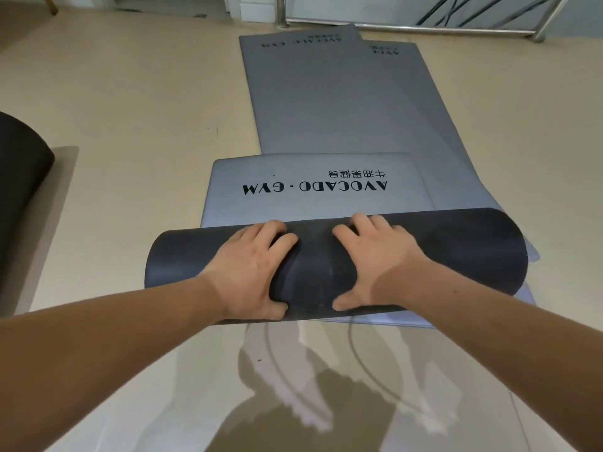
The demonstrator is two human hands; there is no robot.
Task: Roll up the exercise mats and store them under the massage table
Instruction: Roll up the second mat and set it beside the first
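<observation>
A dark mat roll [456, 249] is lying across the lower middle of the frame. Its unrolled grey end [293, 207], printed "AVOCADO · GYM", is stretching away toward the centre. The person's left hand [251, 265] and right hand [375, 262] are clasping the roll side by side, each grip closing on it with fingers curling over the top and thumb on the near side. Beyond, a second grey mat [310, 102] and a third grey mat [437, 132] are lying flat and overlapping on the beige floor [130, 109]. Another dark roll [19, 177] is sitting at the left edge, and a metal frame [424, 29] is running along the upper right.
</observation>
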